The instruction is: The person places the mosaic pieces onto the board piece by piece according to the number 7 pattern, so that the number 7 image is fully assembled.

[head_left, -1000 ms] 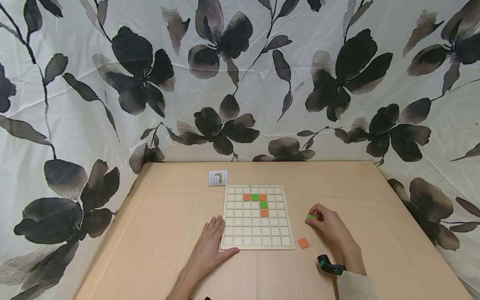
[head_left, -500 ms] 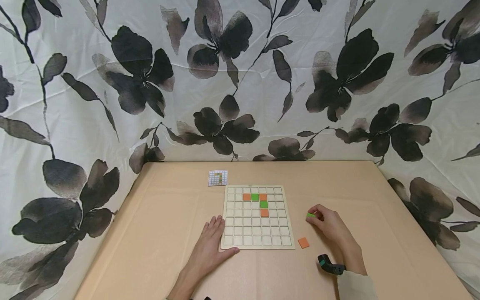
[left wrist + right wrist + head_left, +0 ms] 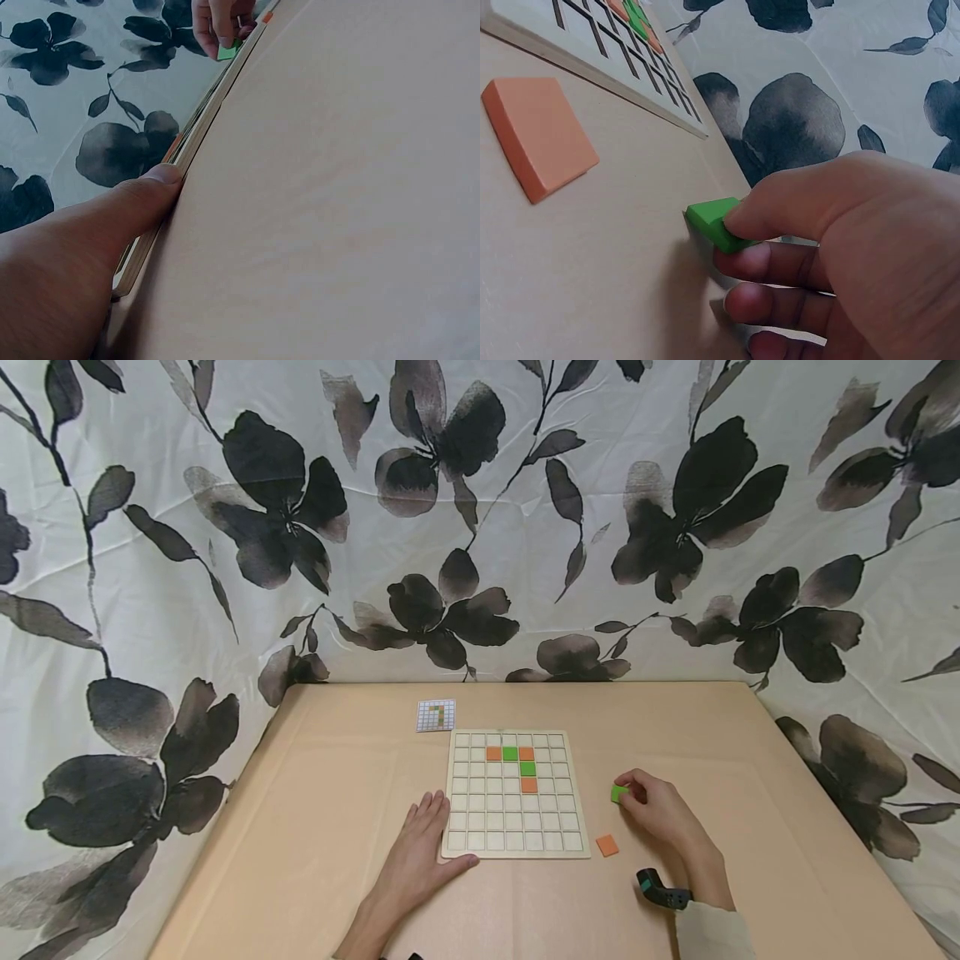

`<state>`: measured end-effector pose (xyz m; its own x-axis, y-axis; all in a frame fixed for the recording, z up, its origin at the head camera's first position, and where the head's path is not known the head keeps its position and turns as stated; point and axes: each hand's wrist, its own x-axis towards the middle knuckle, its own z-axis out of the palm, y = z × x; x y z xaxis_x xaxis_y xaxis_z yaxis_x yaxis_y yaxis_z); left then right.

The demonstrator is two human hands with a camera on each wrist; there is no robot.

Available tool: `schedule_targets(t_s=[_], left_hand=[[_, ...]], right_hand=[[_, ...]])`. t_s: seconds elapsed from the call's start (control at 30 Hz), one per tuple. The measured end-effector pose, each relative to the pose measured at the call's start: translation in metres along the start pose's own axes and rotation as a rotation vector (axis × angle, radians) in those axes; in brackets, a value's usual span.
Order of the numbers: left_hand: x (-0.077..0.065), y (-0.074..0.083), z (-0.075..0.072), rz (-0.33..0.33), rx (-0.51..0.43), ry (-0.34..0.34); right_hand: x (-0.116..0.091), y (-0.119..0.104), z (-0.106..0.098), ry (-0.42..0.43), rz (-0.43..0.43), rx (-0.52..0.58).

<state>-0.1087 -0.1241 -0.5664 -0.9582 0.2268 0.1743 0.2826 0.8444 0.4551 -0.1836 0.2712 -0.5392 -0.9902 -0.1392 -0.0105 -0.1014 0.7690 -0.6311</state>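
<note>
My right hand (image 3: pixel 656 806) pinches a small green square tile (image 3: pixel 714 217) between thumb and fingers, to the right of the board. Flat along the left edge of the gridded board (image 3: pixel 480 822) lies my left hand (image 3: pixel 416 843), fingers straight, its thumb (image 3: pixel 154 187) at the near edge. Orange and green tiles sit in the board's upper cells: an orange, a green (image 3: pixel 510 754) and an orange in one row, then a green (image 3: pixel 527 769) and an orange (image 3: pixel 528 786) going down. A loose orange tile (image 3: pixel 544 131) rests on the table beside the board's lower right corner.
A small card (image 3: pixel 436 716) printed with a coloured grid pattern lies beyond the board's upper left corner. The light wooden table (image 3: pixel 300 827) extends around the board. Behind it hangs a white cloth (image 3: pixel 570 543) with dark flowers.
The green tile has turned in my right fingers, from nearly edge-on to showing its broad face. My left hand, the board and the other tiles have stayed in place.
</note>
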Motion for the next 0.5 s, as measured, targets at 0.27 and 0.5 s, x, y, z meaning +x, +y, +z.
schedule_targets(t_s=[0.27,0.5], left_hand=[[0.0002,-0.0006,0.0002,0.0,-0.011,-0.001],[0.0003,-0.001,0.0002,-0.001,-0.012,0.0]], right_hand=[[0.0004,-0.0017,-0.0008,-0.013,0.015,-0.01],[0.0017,-0.0035,0.0003,-0.015,0.023,-0.015]])
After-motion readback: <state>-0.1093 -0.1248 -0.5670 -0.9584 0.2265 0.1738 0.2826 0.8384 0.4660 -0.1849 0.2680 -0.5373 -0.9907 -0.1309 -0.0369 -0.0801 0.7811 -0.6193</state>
